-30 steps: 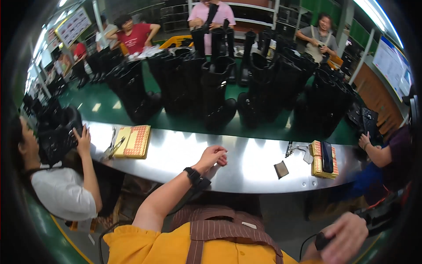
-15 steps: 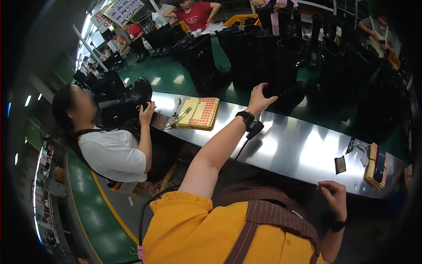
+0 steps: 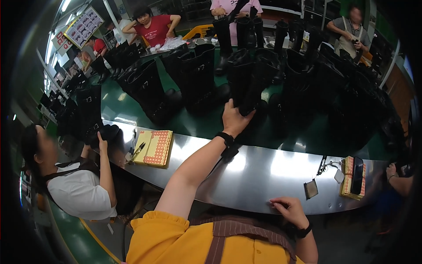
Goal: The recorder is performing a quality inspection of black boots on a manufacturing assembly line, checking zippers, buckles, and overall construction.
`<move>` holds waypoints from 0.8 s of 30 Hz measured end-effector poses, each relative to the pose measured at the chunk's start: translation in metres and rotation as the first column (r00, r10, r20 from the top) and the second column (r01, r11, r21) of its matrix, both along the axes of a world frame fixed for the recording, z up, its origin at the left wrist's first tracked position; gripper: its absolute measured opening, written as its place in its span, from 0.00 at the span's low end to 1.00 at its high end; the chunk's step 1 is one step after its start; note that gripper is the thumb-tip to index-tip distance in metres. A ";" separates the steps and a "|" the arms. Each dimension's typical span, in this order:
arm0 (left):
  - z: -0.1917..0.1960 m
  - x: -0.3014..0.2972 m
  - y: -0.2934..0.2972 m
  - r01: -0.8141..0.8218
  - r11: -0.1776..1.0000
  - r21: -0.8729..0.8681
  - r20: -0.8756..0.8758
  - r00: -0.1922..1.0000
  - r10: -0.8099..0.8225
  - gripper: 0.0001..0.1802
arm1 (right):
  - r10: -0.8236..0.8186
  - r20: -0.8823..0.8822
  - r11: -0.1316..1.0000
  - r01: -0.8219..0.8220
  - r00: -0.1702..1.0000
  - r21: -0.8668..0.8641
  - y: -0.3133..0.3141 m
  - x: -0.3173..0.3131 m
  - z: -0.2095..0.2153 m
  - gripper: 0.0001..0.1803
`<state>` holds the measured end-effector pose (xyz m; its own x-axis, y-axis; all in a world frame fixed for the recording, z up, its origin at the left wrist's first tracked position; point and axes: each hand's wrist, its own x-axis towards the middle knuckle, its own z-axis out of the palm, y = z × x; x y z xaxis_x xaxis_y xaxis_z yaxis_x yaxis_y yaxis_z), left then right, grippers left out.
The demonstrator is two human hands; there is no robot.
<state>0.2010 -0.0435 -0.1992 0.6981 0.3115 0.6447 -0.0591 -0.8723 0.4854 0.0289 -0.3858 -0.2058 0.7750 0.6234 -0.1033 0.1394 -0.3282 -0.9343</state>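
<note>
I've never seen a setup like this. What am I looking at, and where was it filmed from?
There's no machine: these are a person's own bare hands. Every picture comes from the left of two fisheye cameras worn on the head, looking down, so straight edges bend. The left hand appears to grip a black boot among others on a green table. The nearer metal ledge carries two yellow card stacks, one topped by a phone. Nothing shows in the right hand.
</note>
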 end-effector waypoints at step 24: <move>0.012 -0.231 -0.068 0.304 0.939 0.161 0.230 0.914 -0.335 0.43 | -0.611 0.361 0.765 0.408 0.704 0.499 0.012 -0.012 0.041 0.14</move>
